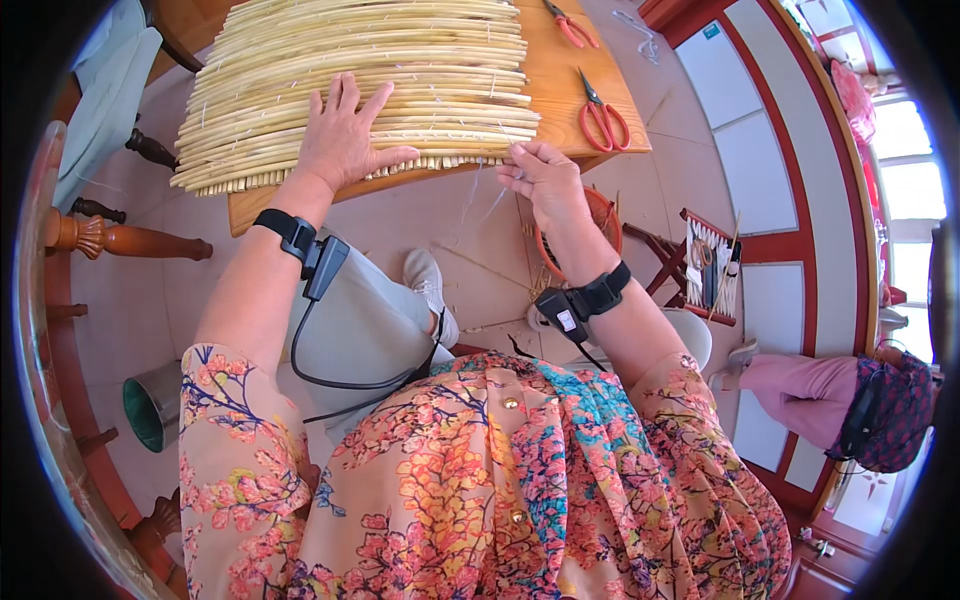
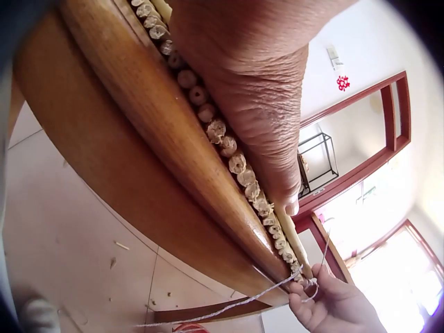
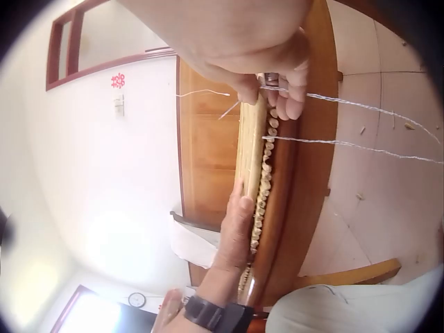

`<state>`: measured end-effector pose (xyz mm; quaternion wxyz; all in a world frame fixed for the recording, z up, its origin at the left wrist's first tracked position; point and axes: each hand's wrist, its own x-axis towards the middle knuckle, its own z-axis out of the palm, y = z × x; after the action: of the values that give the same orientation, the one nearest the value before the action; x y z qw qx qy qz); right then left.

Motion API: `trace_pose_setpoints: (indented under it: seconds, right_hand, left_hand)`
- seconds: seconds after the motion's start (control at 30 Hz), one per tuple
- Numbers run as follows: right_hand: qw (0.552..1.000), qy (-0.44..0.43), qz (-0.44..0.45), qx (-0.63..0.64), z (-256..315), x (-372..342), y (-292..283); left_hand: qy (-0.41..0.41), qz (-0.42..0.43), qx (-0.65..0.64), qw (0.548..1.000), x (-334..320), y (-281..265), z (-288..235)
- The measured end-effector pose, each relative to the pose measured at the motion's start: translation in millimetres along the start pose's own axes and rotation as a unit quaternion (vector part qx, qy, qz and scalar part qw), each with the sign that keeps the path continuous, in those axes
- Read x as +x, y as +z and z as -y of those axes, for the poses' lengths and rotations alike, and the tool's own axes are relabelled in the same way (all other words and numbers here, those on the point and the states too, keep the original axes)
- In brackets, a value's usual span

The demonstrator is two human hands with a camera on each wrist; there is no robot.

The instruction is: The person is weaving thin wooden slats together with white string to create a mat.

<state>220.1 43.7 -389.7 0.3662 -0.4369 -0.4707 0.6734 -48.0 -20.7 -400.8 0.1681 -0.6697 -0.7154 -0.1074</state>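
Observation:
A mat of pale stalks (image 1: 370, 70) lies on the wooden table (image 1: 585, 85), its near edge along the table's edge. My left hand (image 1: 345, 140) rests on it with fingers spread, the thumb along the near stalks. At the mat's near right corner, my right hand (image 1: 545, 180) pinches white string (image 2: 305, 277) by the stalk ends. Two lengths of string (image 3: 368, 105) trail off past the table edge in the right wrist view. The cut stalk ends (image 2: 236, 163) form a row under my left hand in the left wrist view.
Red-handled scissors (image 1: 603, 122) and red-handled pliers (image 1: 572, 28) lie on the table at right. Below stand a red basket (image 1: 600, 225) and a folding stool (image 1: 710, 265). Another person (image 1: 830, 400) is at far right, a bin (image 1: 150, 410) at left.

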Motion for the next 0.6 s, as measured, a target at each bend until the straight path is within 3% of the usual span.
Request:
trace_pose_setpoints:
  seconds: [0.13,0.6]
  right_hand:
    - [0.998,-0.049,-0.017,0.037,-7,0,2]
    - [0.999,-0.013,-0.014,0.027,13,-14,-13]
  left_hand:
    - [0.004,-0.005,-0.003,1.0,0,-1,0]
    - [0.008,0.012,-0.019,1.0,-3,-20,-16]
